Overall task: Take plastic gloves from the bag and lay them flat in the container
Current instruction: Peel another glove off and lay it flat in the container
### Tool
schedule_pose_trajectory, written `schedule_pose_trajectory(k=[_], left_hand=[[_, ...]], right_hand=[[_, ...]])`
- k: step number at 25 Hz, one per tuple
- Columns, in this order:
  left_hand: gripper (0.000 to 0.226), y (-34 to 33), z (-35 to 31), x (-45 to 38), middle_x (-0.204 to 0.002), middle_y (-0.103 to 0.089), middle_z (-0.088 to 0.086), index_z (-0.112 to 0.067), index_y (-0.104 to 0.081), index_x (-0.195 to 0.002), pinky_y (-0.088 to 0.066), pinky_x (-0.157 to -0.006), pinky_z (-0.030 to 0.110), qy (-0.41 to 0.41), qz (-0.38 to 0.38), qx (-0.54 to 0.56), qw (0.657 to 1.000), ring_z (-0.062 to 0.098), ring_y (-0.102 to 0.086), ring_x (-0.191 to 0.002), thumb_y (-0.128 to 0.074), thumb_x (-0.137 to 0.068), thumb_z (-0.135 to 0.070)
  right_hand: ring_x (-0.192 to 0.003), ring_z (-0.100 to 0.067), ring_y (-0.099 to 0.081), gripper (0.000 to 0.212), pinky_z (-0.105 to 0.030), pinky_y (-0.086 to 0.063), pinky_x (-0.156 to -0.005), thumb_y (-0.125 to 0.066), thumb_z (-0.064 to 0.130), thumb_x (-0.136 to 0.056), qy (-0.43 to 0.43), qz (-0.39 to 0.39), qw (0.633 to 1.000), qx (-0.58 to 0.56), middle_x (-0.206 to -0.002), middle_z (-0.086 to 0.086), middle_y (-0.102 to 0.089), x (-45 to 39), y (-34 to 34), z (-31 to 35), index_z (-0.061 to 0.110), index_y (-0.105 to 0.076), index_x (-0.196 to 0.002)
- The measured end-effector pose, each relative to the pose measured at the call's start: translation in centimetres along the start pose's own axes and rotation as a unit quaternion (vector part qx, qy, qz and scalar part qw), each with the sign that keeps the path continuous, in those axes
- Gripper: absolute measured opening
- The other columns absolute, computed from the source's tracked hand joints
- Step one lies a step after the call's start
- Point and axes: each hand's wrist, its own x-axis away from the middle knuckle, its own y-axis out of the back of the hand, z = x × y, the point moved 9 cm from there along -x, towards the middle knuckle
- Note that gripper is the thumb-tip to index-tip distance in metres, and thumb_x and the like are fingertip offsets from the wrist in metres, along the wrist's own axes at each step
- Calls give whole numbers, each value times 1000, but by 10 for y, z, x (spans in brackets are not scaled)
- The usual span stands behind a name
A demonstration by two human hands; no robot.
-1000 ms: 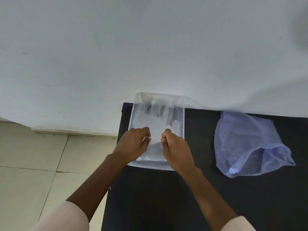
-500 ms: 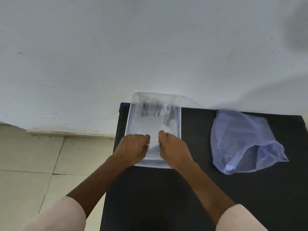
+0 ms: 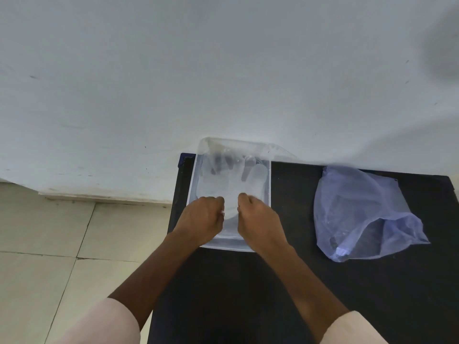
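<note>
Glove (image 3: 232, 184): clear thin plastic film, lying spread in the container (image 3: 268, 184) with its finger shapes toward the wall (image 3: 223, 70). Film is nearly colourless and faintly wrinkled; four narrow finger outlines and a broader thumb lobe read through it. I cannot tell whether one glove or several lie stacked.

Container: rectangular, translucent, with thin upright walls and rounded corners. It sits at the far left corner of the surface (image 3: 273, 294), its far end against the wall.

Left hand (image 3: 202, 220) and right hand (image 3: 258, 220) are both over the near half of the container, knuckles up and curled, close together but apart. I see the fingers (image 3: 219, 203) of each hand pinched on the glove's cuff edge, one at either side, holding it down low in the tray.

Bag (image 3: 360, 214): pale bluish translucent plastic, soft and crumpled, slumped on the surface well to the right of the container. Its contents are too blurred to identify.

Surface is matte black and flat. Wall is pale, with small scuffs. Floor (image 3: 49, 244) at left shows cream tiles with dark joints. Light sleeves (image 3: 104, 324) cover both upper forearms.
</note>
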Motion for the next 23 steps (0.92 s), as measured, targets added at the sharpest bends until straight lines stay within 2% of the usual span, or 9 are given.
schedule_pose_trajectory(k=[2,4,7,11,14,16,18,23], left_hand=[[18,-8,1,1,-100,-72,6,-13,-61,-107,-54,-86,29,-5,27,-50,998,20,-67,-85,-50,-96,-22],[21,-13,0,0,-102,-71,5,-14,-60,-111,-52,-92,30,-15,42,-95,994,21,-67,-89,-50,-96,-24],[25,-22,-3,-1,-108,-70,5,-14,-60,-117,-41,-105,36,-41,75,-197,977,20,-65,-98,-51,-96,-27],[31,-35,3,2,-119,-67,6,-18,-59,-120,-21,-115,47,-54,143,-271,950,22,-58,-116,-49,-96,-35],[32,-41,4,5,-119,-68,6,-18,-61,-118,-15,-115,52,-69,185,-287,937,23,-55,-119,-50,-95,-37],[33,-42,4,6,-118,-68,5,-19,-62,-117,-13,-114,54,-78,201,-298,930,23,-54,-119,-50,-94,-39],[35,-41,3,6,-120,-67,4,-19,-62,-118,-11,-114,56,-85,208,-314,923,24,-52,-123,-51,-94,-42],[39,-31,4,5,-130,-62,4,-19,-63,-120,-12,-116,57,-106,188,-336,917,26,-46,-129,-50,-93,-45]], right_hand=[[-64,-17,-50,20,-27,-45,-57,-64,11,-86,-39,65,997,7,-87,-9,-67,8,-21,-6,11,-55,-104],[-83,-20,-63,30,-33,-54,-75,-65,18,-87,-63,108,992,4,-103,-8,-67,10,-33,-7,14,-53,-115],[-94,-24,-64,38,-37,-53,-86,-67,21,-86,-50,146,987,38,-109,-10,-67,10,-40,-4,14,-51,-119],[-106,-31,-59,36,-43,-41,-102,-60,22,-88,-13,227,966,120,-114,-15,-65,12,-51,-3,8,-51,-121],[-130,-37,-44,43,-50,-18,-116,-57,24,-90,-11,285,944,167,-128,-17,-60,15,-57,-6,7,-49,-128],[-139,-37,-33,43,-52,-5,-118,-56,26,-91,-8,307,933,187,-133,-16,-57,16,-57,-7,10,-50,-130],[-140,-35,-32,38,-54,-1,-117,-55,28,-92,-1,310,931,192,-134,-13,-57,14,-52,-4,13,-55,-127],[-142,-34,-26,36,-58,-5,-115,-55,36,-92,17,308,927,213,-142,-10,-49,11,-44,1,20,-61,-124]])
